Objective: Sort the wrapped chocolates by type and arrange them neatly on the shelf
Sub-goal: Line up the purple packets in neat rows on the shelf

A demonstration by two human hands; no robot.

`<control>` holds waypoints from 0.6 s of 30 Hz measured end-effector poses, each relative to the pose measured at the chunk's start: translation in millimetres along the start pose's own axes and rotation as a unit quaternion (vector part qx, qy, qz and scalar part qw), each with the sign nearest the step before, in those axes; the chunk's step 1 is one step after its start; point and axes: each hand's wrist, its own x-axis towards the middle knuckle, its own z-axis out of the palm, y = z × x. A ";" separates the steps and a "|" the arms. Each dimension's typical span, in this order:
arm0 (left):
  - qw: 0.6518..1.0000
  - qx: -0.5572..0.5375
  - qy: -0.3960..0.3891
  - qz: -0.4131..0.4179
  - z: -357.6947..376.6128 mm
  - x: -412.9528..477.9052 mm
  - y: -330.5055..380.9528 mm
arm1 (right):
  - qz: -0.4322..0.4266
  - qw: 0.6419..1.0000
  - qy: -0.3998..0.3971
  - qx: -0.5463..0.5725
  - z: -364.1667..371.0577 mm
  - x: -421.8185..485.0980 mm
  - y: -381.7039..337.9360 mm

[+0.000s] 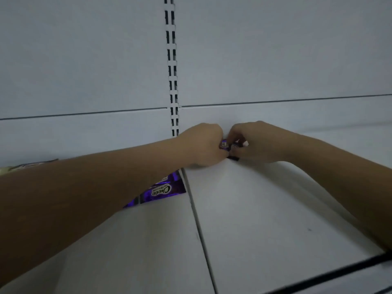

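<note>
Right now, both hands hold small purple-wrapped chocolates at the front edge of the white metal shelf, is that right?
Not quite. The head view shows the left hand and right hand holding the small purple-wrapped chocolates at the back of the white metal shelf, against its rear panel, not at the front edge.

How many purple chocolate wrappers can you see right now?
3 purple wrappers: one gripped between the left hand and right hand, two overlapping beneath the left forearm; more may be hidden.
</note>
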 end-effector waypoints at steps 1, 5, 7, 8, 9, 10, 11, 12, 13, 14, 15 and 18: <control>1.000 -0.010 -0.006 -0.002 1.5 4.9 1.5 | 0.006 1.000 0.006 0.004 -0.5 -1.0 2.8; 0.997 -0.063 -0.025 -0.028 -2.1 15.9 6.9 | 0.022 1.000 -0.007 0.020 -5.7 -9.4 9.8; 0.996 -0.070 -0.034 -0.041 -4.9 18.8 11.7 | 0.021 0.999 -0.038 0.009 -9.7 -15.5 10.2; 0.996 -0.061 -0.037 -0.045 -5.9 19.6 14.9 | 0.021 0.998 -0.052 0.003 -12.2 -19.2 10.3; 0.997 -0.048 -0.039 -0.045 -5.7 20.4 17.8 | 0.021 0.998 -0.066 -0.001 -14.3 -22.8 10.4; 0.998 -0.036 -0.042 -0.042 -5.2 21.4 20.3 | 0.021 0.997 -0.079 -0.004 -16.1 -26.2 10.3; 0.998 -0.026 -0.048 -0.039 -4.7 22.2 22.5 | 0.021 0.996 -0.089 -0.007 -17.0 -29.4 10.2; 0.998 -0.022 -0.055 -0.036 -5.3 22.5 24.2 | 0.022 0.996 -0.091 -0.010 -17.1 -32.2 9.9; 0.997 -0.023 -0.062 -0.034 -6.6 21.8 25.6 | 0.022 0.996 -0.085 -0.010 -16.4 -34.1 9.5; 0.997 -0.029 -0.068 -0.033 -8.3 20.3 26.4 | 0.022 0.997 -0.074 -0.008 -15.6 -35.7 9.0; 0.996 -0.036 -0.073 -0.034 -10.1 18.8 26.1 | 0.021 0.998 -0.066 -0.002 -15.4 -37.0 8.3; 0.996 -0.042 -0.065 -0.038 -14.1 8.4 21.4 | 0.019 0.997 -0.064 0.025 -16.6 -40.6 2.1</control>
